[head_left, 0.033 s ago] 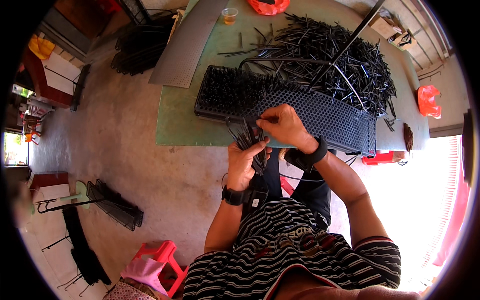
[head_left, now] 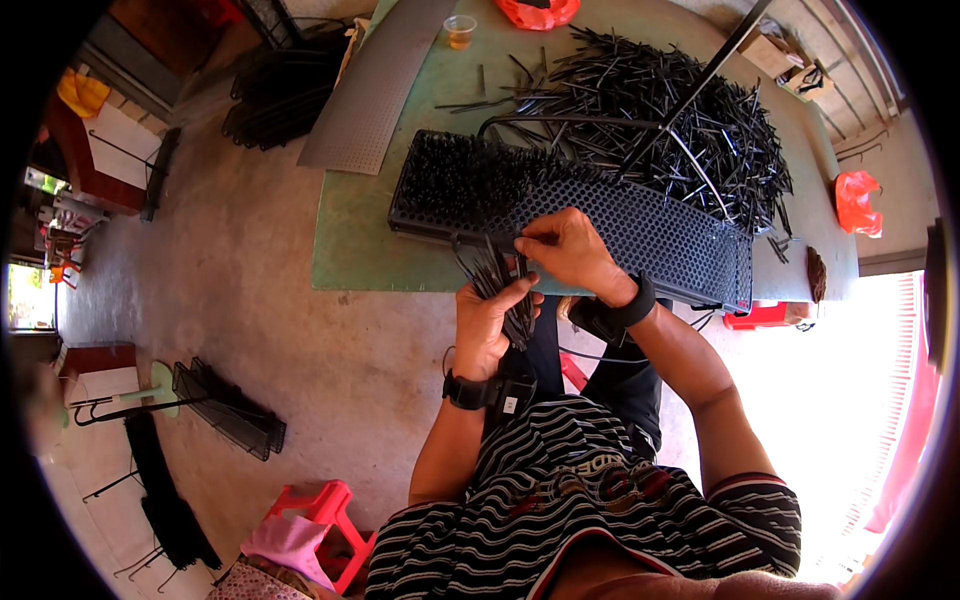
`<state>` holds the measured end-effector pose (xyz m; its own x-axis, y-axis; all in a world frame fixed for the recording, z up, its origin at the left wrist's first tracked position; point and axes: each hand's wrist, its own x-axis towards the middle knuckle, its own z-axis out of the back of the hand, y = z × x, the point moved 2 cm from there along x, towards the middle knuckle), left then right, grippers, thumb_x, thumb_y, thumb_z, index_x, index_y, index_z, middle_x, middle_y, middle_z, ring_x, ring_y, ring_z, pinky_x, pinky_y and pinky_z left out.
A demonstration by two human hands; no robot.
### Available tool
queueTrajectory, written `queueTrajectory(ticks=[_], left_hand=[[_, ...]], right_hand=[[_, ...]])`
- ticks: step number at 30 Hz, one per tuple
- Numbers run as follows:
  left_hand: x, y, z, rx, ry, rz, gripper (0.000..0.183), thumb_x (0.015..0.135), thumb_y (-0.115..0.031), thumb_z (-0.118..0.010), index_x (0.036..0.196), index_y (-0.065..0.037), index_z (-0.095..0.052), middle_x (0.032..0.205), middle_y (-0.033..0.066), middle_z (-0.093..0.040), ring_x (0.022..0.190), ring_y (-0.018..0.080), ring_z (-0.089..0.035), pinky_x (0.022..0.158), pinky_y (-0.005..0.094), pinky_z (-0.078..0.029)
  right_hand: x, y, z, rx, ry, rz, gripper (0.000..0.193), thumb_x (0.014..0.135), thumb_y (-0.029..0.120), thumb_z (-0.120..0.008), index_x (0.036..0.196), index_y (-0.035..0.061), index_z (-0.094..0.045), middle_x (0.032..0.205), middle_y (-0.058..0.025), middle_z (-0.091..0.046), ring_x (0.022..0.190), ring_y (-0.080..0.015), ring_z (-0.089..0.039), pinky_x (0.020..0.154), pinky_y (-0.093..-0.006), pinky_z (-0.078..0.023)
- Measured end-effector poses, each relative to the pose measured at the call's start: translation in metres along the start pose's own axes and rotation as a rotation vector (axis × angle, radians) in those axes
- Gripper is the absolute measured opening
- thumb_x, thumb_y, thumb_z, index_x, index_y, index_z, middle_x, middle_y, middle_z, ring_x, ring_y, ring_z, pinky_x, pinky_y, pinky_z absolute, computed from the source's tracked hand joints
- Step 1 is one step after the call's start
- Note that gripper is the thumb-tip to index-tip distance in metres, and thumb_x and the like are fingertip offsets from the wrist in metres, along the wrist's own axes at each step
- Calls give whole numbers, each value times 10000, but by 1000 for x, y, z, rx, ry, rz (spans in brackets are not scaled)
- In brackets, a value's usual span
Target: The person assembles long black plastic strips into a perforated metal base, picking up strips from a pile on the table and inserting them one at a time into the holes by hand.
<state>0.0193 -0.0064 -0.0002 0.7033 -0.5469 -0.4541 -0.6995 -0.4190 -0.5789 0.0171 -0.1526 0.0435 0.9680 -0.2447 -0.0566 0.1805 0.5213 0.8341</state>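
Observation:
My left hand (head_left: pixel 487 325) is closed around a bundle of thin black strips (head_left: pixel 490 272), whose tops fan out above the thumb. Just right of those tops, my right hand (head_left: pixel 575 257) is in a pinch, thumb against forefinger. What lies between its fingertips is too small to make out. Beyond both hands, on the table, lies a long black rack (head_left: pixel 665 228) with a honeycomb of holes. Its left end and far side hold many upright strips (head_left: pixel 460 175); the holes nearer its right end show no strips. A bent metal frame (head_left: pixel 667 125) rises over the rack.
A large heap of loose black strips (head_left: pixel 720 130) covers the far right of the green table (head_left: pixel 350 240). A grey perforated sheet (head_left: pixel 375 90) overhangs its left edge, near a cup of amber liquid (head_left: pixel 459 33). A red stool (head_left: pixel 335 520) stands on the floor at lower left.

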Motion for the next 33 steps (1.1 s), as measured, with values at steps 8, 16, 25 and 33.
queueTrajectory(ticks=[8,16,25,33], left_hand=[[13,10,18,-30,7,117,195,808,-115,-659,975,-48,-584,827,111,-642,635,217,-642,504,306,-535],[7,-2,8,-136,24,178,268,822,-94,-632,1075,-32,-565,857,115,-637,675,231,-647,525,324,-545],[13,2,16,-117,28,140,279,812,-63,-630,1080,-31,-563,850,118,-637,620,203,-633,510,313,-534],[11,2,26,-105,33,148,253,796,-25,-632,1042,-40,-574,824,107,-632,611,203,-628,511,311,-535]], right_hand=[[-5,-2,-2,92,-39,-167,207,733,148,-636,797,-48,-657,652,-148,-641,590,-164,-627,547,-289,-475],[-2,-3,-3,167,-128,-162,202,763,136,-637,842,-50,-650,659,-114,-648,562,-134,-612,527,-261,-472],[6,5,-1,406,-126,-147,145,809,84,-585,825,-60,-601,606,-73,-610,505,-106,-587,460,-216,-447],[7,-10,-4,350,-142,-177,171,769,128,-600,789,-37,-641,635,-56,-626,478,-95,-545,456,-225,-423]])
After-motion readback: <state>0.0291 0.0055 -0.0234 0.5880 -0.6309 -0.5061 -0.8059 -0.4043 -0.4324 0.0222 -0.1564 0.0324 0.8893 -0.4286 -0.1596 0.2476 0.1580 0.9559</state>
